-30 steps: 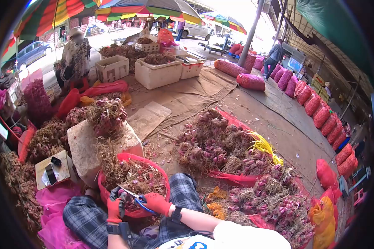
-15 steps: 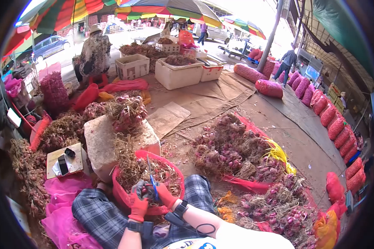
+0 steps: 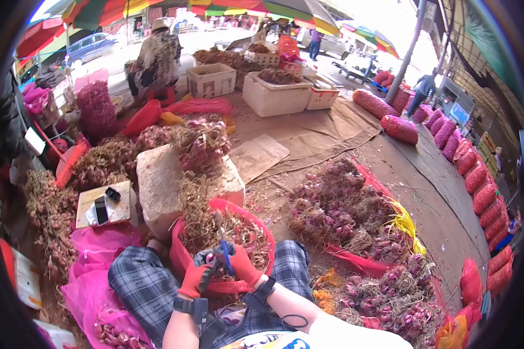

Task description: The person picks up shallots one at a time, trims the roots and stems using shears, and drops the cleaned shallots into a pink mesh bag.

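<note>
My left hand (image 3: 199,273), in a red glove with grey fingers, is closed at the near rim of a red mesh basket (image 3: 179,259); what it pinches is too small to make out. Beside it, my right hand (image 3: 241,264), in the same kind of glove, grips scissors with blue handles (image 3: 226,256), their blades pointing up and away over the basket. Dry stems and shallot trimmings (image 3: 247,230) fill the basket between my knees. Just beyond it, bunched shallots (image 3: 201,142) with dry stems lie on a white foam box (image 3: 160,183).
Shallot piles (image 3: 337,206) lie on red mesh at the right. A board (image 3: 119,200) holding a phone (image 3: 101,210) is at the left. Foam boxes (image 3: 276,96) stand farther back. One person (image 3: 157,61) sits back left; another (image 3: 422,93) stands by filled red sacks (image 3: 399,129).
The view has shifted, so the scene sits farther right. The scissors' blades look less spread and more foreshortened. Both hands remain together over the basket's near side.
</note>
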`<state>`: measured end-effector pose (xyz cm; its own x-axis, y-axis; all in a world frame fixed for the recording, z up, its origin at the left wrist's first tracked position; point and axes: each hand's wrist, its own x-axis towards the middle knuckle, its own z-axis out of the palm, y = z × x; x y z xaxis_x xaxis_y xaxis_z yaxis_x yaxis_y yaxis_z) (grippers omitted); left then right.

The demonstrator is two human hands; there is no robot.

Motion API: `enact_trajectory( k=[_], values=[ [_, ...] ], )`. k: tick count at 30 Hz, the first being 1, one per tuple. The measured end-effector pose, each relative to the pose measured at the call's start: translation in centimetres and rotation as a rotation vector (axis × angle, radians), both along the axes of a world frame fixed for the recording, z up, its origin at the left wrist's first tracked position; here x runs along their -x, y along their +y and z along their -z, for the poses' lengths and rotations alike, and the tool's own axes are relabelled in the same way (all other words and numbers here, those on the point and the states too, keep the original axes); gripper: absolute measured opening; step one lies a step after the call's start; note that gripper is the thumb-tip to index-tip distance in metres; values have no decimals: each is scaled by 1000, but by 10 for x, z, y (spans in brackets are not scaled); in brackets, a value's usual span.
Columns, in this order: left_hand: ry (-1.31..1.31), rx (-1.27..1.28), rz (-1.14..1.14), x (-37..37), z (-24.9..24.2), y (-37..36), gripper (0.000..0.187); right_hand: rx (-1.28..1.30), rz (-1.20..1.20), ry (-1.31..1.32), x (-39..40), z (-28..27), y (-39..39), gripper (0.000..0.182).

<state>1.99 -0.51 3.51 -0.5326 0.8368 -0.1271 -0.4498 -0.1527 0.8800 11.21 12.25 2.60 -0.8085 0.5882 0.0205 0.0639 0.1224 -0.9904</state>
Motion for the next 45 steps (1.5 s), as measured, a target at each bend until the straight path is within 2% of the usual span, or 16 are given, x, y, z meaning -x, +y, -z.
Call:
enact_trajectory(
  k=[3,5,9,13,16,21,23,25,29,30,33,36,39,42,44,45],
  values=[
    [-37,-104,-158,8,18,0,32,-250,-20,-26,-3,-5,9,29],
    [-11,-86,-181,11,-3,-3,35,-650,110,-532,-11,-25,1,34],
    [48,-22,-301,19,11,-1,43,-358,193,-271,-24,-8,6,32],
    [201,36,-315,15,9,6,42,458,39,-51,-28,-33,6,24],
    [178,13,-281,8,8,10,47,305,30,-24,-24,-25,5,22],
    [787,205,-283,0,0,6,42,112,56,102,-6,-41,-6,22],
    [1065,196,-296,-3,-3,10,41,291,21,255,2,-28,-9,24],
    [1051,182,-249,-6,-2,10,39,163,4,281,4,-17,-7,29],
    [735,100,-178,-9,5,11,43,-11,82,125,0,-18,0,35],
    [381,2,-123,-15,-9,13,43,-14,78,115,-1,-21,1,35],
    [24,-79,-82,-14,4,15,31,-192,94,42,-5,-28,4,33],
    [151,-69,16,-5,19,13,31,-276,109,53,-4,-31,8,30],
    [-246,-87,53,-10,18,15,30,-333,114,59,-5,-44,5,27],
    [-443,-165,294,-12,-2,2,32,-340,93,87,-5,-47,-3,27],
    [-632,-176,142,-10,6,8,32,-357,49,83,-5,-35,-5,27],
    [-729,-177,51,-8,14,9,32,-190,-15,171,-2,-21,-3,27]
  ],
)
